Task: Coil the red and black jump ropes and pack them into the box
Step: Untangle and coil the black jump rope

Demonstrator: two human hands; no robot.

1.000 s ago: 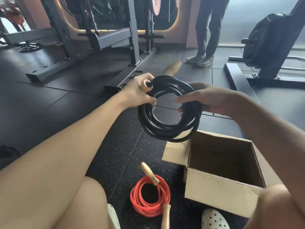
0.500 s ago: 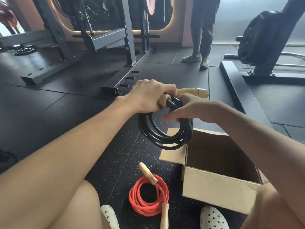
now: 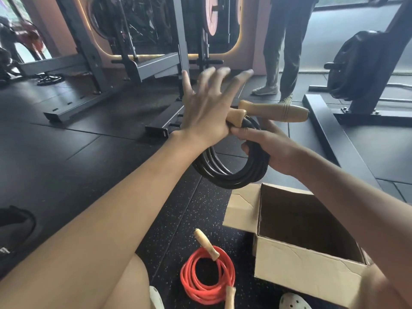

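Since half a second back, left hand (image 3: 206,110) has let go of the handles and splayed wide open, fingers blurred, palm heel pressed against the nearer wooden handle (image 3: 236,115). So that grip holds nothing now, far as I can see.

Just right of it, my right hand (image 3: 270,148) is closed around the black jump rope (image 3: 231,175), thumb pinching the strands near the top, coil hanging below the knuckles. Second handle (image 3: 283,111) sticks out sideways above that hand.

Below the right grip and slightly right sits the cardboard box (image 3: 296,264), open, nothing visible inside. Red jump rope (image 3: 207,284) lies coiled on the floor below the left grip, well apart from both hands, beside the box.

My worry: one-handed pinch on springy loops, so the coil could pop open if the thumb slips, and that long handle may catch the box flap going in.

Can't see the right fingers behind the coil, or the box's far right corner behind my arm.
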